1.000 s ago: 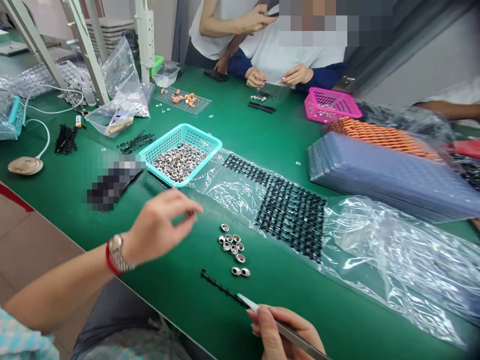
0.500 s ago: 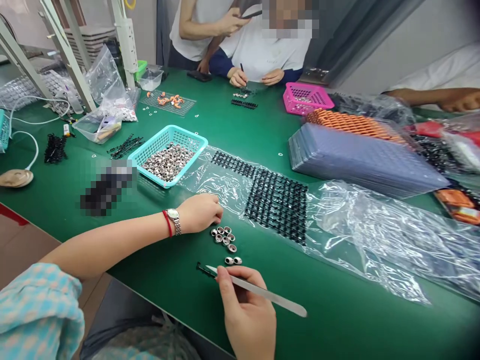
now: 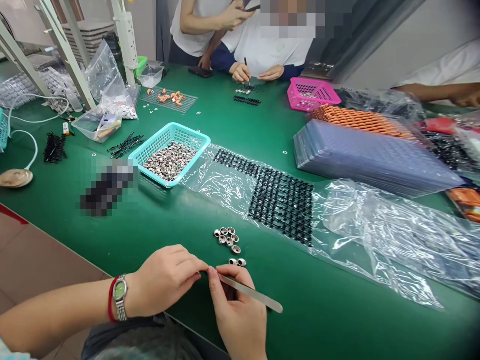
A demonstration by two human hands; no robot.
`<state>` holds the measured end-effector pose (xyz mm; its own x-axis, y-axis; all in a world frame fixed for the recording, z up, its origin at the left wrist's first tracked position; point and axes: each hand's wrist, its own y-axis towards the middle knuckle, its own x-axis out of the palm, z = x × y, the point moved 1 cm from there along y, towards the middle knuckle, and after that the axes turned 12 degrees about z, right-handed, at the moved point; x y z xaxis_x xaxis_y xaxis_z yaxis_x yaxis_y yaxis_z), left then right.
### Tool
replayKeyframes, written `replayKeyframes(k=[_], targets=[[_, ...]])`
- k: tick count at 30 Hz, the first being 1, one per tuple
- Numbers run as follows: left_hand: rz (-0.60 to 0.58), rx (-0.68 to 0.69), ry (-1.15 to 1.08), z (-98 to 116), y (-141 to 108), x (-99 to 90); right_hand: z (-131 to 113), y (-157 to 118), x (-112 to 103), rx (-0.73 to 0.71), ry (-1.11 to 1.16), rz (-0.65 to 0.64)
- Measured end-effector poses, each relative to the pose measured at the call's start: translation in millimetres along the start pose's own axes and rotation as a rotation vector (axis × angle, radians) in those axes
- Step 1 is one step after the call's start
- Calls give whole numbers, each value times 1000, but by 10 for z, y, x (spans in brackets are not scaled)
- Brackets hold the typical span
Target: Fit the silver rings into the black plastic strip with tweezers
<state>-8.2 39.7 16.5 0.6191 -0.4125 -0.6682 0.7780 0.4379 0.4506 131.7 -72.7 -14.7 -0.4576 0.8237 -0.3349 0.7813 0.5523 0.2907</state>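
My right hand point(image 3: 240, 310) is closed around metal tweezers point(image 3: 258, 296), whose flat end points to the lower right. My left hand point(image 3: 168, 277) meets it at the fingertips, its fingers pinched together. Whatever lies between the fingertips is mostly hidden; only a bit of something dark shows. Just beyond the hands lie several small silvery-brown rings point(image 3: 229, 242) in a cluster, with two more rings point(image 3: 237, 262) close to my right hand. Rows of black parts point(image 3: 281, 202) rest on clear plastic film point(image 3: 225, 187) farther back.
A turquoise basket point(image 3: 202, 147) holds many similar rings. Black part bundles point(image 3: 55, 147) lie at the left. Stacked clear trays point(image 3: 367, 155) and a pink basket point(image 3: 313, 95) stand at the right back. People work across the green table point(image 3: 150, 225).
My left hand has come back from beside the ring cluster to my right hand's fingertips. The black part that stuck out from my right fingers is now mostly covered.
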Motion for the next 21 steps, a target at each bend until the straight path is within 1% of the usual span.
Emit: replayKeyframes(k=[3, 6, 8, 10, 12, 16, 21], targets=[[40, -21, 0, -22, -106, 59, 32, -13, -13, -9, -33, 2], [74, -33, 36, -42, -137, 108, 90, -25, -31, 10, -48, -9], [77, -49, 50, -30, -144, 123, 115, -30, -33, 27, -54, -23], [53, -67, 61, -1, -149, 128, 111, -30, -25, 36, -50, -29], [1, -77, 89, 30, -159, 132, 79, -26, -14, 35, -29, -4], [-90, -61, 180, 40, -198, 163, -7, -7, -5, -18, -25, 38], [-80, 13, 273, -7, -251, 231, 5, 5, -15, -71, -32, 32]])
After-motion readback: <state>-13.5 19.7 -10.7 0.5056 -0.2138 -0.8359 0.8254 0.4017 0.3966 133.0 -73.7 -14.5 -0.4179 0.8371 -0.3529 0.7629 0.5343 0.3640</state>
